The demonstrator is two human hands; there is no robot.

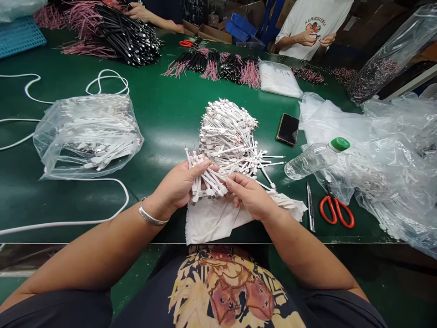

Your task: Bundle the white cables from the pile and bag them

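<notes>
Near the worktop (164, 118) front edge, our left grip (179, 184) is clamping cables (215, 186) left of our right grip (251, 193), its hold unclear.

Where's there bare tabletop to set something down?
Mainly the green table beyond the left hand, between the bagged white cables and the white cable pile; a smaller patch lies between that pile and the phone. The right side is crowded with the bottle, scissors and plastic bags.
</notes>
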